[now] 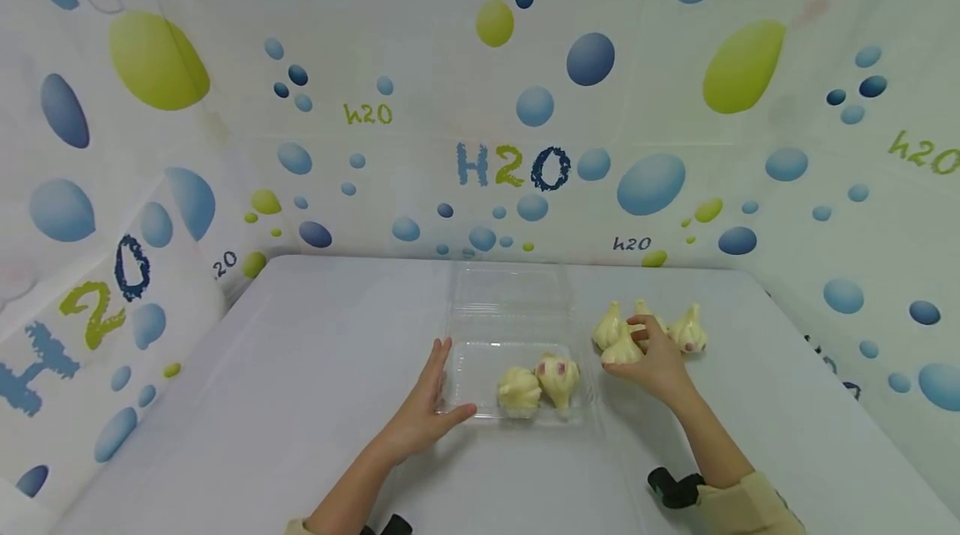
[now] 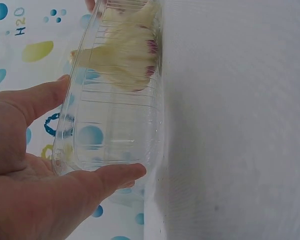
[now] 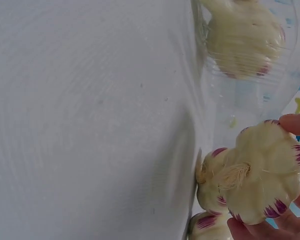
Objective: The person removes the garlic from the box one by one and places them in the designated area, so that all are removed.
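Observation:
A clear plastic clamshell box (image 1: 480,410) lies on the table with its lid (image 1: 510,289) folded back. Inside its right half sit two garlic bulbs, one pale (image 1: 519,392) and one with purple marks (image 1: 557,377). My left hand (image 1: 420,418) rests against the left end of the box, fingers extended along the side and thumb at the front rim. Right of the box, my right hand (image 1: 660,364) holds a garlic bulb (image 3: 265,170) between thumb and fingers. Other bulbs stand close by it, one behind on the left (image 1: 609,325) and one on the right (image 1: 687,331).
The white table (image 1: 300,368) meets a wall sheet (image 1: 420,185) printed with blue and green bubbles at its back edge. Another garlic bulb (image 1: 641,307) shows partly behind the right hand. A black wrist camera mount (image 1: 675,488) sits at the right wrist.

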A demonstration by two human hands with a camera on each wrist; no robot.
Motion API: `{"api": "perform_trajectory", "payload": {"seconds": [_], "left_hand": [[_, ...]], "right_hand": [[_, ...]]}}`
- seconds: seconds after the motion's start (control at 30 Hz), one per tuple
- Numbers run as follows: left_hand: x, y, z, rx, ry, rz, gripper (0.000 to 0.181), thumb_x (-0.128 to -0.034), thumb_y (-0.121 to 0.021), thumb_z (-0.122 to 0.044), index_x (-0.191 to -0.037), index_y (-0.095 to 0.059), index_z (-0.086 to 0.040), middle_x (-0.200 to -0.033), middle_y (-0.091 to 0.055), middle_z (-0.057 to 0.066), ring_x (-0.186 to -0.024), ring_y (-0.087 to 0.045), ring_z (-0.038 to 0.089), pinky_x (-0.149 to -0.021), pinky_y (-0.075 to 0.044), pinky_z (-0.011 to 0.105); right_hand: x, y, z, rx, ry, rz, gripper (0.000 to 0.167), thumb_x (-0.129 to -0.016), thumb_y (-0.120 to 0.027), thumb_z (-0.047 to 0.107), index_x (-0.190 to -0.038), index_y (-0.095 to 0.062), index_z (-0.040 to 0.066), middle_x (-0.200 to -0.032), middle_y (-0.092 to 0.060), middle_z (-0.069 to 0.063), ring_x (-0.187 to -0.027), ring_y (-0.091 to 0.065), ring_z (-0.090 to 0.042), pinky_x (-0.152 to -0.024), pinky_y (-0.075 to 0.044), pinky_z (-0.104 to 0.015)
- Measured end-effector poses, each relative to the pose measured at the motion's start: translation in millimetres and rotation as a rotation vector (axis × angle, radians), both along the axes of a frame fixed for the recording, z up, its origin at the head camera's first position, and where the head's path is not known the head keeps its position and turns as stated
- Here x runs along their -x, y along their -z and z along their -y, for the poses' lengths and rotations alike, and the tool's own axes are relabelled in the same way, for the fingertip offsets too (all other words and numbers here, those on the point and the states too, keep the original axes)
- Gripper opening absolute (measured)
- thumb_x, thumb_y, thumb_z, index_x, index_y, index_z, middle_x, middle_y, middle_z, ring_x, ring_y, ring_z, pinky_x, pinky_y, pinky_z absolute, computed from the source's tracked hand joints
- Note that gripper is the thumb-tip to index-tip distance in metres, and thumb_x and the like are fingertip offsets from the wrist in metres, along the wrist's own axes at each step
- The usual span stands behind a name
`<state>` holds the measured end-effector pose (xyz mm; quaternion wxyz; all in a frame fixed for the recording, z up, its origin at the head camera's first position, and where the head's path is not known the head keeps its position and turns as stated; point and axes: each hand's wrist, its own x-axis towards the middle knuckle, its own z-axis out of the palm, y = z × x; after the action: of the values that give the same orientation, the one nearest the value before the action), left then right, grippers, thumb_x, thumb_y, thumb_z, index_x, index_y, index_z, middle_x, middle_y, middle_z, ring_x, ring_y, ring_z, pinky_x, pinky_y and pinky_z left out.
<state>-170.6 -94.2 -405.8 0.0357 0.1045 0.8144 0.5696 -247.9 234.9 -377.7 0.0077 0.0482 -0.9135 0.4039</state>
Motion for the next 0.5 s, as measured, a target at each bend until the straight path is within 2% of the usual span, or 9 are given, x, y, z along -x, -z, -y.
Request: {"api": "perform_trajectory", "payload": {"seconds": [0.27, 0.5], "left_hand": [[-0.1, 1.5, -0.1, 0.007, 0.005, -0.005, 0.094, -0.0801, -0.071, -0.013, -0.148, -0.006, -0.011, -0.151, 0.009, 0.018, -0.133, -0.010, 0.046, -0.099, -0.026, 0.058], [-0.9, -0.5, 0.0, 0.018, -0.004, -0.004, 0.094, -0.0797, -0.072, -0.015, -0.148, -0.007, -0.012, -0.151, 0.008, 0.017, -0.134, -0.009, 0.044, -0.099, -0.026, 0.058]], "right_hand": [[-0.3, 4.6, 1.9, -0.071, -0.011, 0.011, 0.075, -0.065, -0.083, 0.018, -0.122, -0.037, -0.003, -0.110, -0.051, -0.030, -0.099, -0.051, -0.041, -0.080, -0.045, -0.051], [2.9, 9.4, 0.7, -0.090, -0.013, 0.002, 0.073, -0.065, -0.082, 0.016, -0.120, -0.038, -0.003, -0.110, -0.051, -0.031, -0.099, -0.051, -0.042, -0.080, -0.044, -0.051]]}}
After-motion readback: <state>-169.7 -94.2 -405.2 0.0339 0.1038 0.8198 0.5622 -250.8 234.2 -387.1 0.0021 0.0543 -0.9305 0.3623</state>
